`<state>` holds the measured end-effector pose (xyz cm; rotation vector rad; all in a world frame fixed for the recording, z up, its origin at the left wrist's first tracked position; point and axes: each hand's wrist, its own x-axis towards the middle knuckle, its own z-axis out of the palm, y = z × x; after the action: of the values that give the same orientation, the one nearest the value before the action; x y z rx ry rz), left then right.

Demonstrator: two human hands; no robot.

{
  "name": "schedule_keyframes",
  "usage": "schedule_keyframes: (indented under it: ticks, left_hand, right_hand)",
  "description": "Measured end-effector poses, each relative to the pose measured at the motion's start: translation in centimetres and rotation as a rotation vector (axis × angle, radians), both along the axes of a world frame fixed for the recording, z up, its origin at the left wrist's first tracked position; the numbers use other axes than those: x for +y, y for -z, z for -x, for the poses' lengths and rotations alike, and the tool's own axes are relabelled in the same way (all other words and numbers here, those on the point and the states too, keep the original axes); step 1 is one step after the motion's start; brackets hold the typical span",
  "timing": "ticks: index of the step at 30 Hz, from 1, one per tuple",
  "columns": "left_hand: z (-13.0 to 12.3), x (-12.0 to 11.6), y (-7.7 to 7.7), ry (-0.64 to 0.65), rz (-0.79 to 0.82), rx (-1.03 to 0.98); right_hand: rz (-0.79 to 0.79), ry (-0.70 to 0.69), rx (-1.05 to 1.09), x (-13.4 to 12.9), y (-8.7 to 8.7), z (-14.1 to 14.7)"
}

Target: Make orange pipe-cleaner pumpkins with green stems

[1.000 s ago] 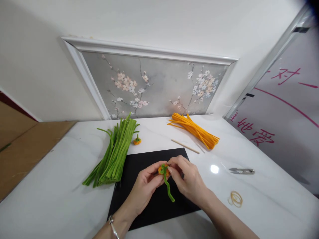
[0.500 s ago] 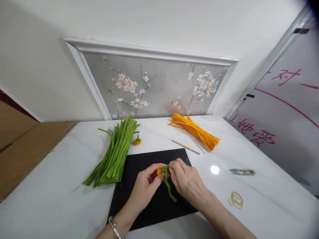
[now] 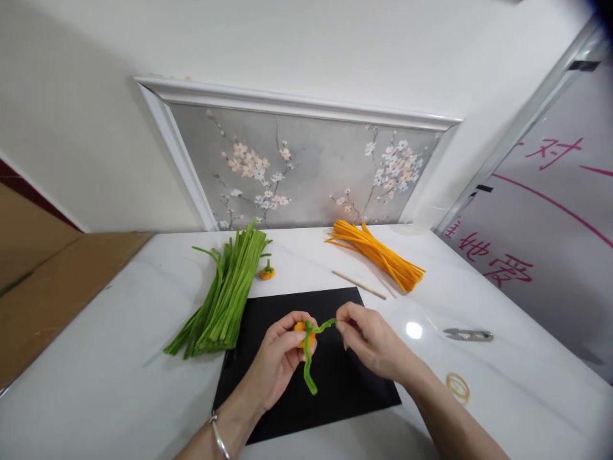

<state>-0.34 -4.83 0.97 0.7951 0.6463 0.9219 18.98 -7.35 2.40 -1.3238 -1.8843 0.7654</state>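
Note:
Over the black mat (image 3: 335,396), my left hand (image 3: 280,358) is closed around a small orange pipe-cleaner pumpkin (image 3: 301,337), partly hidden by the fingers. Two lengths of green pipe cleaner (image 3: 310,370) come off its top. One hangs down toward the mat; the other runs sideways to my right hand (image 3: 371,338), whose thumb and forefinger pinch its end. A finished-looking small pumpkin (image 3: 267,273), orange with a green stem, stands behind the mat.
A thick bundle of green pipe cleaners (image 3: 225,300) lies at the left, overlapping the mat's edge. Toward the back right are an orange bundle (image 3: 378,254) and a thin wooden stick (image 3: 359,284). Thread snips (image 3: 468,335) and rubber bands (image 3: 458,388) lie at the right.
My right hand has moved right, away from my left hand, drawing one green pipe cleaner end out. My left hand has turned the orange piece, and the other green end now hangs more to the left.

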Motion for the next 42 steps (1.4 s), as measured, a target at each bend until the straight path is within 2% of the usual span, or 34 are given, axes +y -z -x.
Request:
schedule_keyframes:
  ticks: [3, 7, 10, 14, 19, 22, 24, 25, 30, 32, 34, 36, 38, 40, 42]
  left_hand:
    - [-0.1, -0.1, 0.1, -0.003, -0.036, 0.076]
    - [-0.2, -0.3, 0.2, -0.006, -0.082, 0.173]
    - [-0.2, -0.4, 0.4, 0.007, -0.176, 0.265]
    - [-0.2, -0.2, 0.8, 0.022, -0.311, 0.408]
    - [-0.1, 0.1, 0.8, 0.036, -0.335, 0.474]
    - [0.0, 0.4, 0.8, 0.018, -0.36, 0.525]
    - [0.1, 0.6, 1.0, -0.022, -0.398, 0.562]
    - [0.2, 0.7, 1.1, -0.051, -0.428, 0.572]
    - [0.3, 0.8, 1.4, -0.135, -0.608, 0.603]
    - [0.2, 0.7, 1.4, -0.124, -0.644, 0.615]
    - [0.1, 0.6, 1.3, -0.089, -0.627, 0.596]
    - [0.0, 0.4, 1.0, -0.039, -0.552, 0.542]
    - [-0.1, 0.2, 0.7, 0.013, -0.436, 0.482]
    - [-0.2, 0.1, 0.4, 0.057, -0.323, 0.456]
    - [-0.2, 0.1, 0.1, 0.084, -0.242, 0.454]
  right_hand:
    - [-0.009, -0.023, -0.019, -0.2, -0.3, 0.0]
    - [-0.15, -0.092, 0.085, -0.6, -0.7, 0.8]
    - [-0.243, -0.138, 0.041, -0.8, -0.3, 1.5]
    - [-0.341, -0.079, -0.051, -0.4, 1.0, 1.9]
    - [-0.408, 0.005, -0.168, 0.3, 2.4, 1.9]
    - [-0.412, 0.064, -0.173, 0.4, 2.6, 2.0]
    - [-0.321, 0.119, -0.054, 0.3, 2.4, 2.0]
    - [-0.218, 0.13, 0.064, 0.2, 2.2, 2.0]
    - [0.51, 0.063, 0.994, 0.4, 1.0, 1.0]
    - [0.661, 0.037, 1.266, 0.8, 1.0, 0.5]
    - [0.695, 0.039, 1.418, 1.0, 1.3, 0.2]
    - [0.637, 0.088, 1.47, 1.2, 1.8, 0.3]
    - [0.507, 0.161, 1.42, 1.2, 2.1, 0.6]
    - [0.316, 0.199, 1.244, 1.1, 2.0, 1.0]
    - [0.087, 0.139, 0.91, 0.9, 1.8, 1.2]
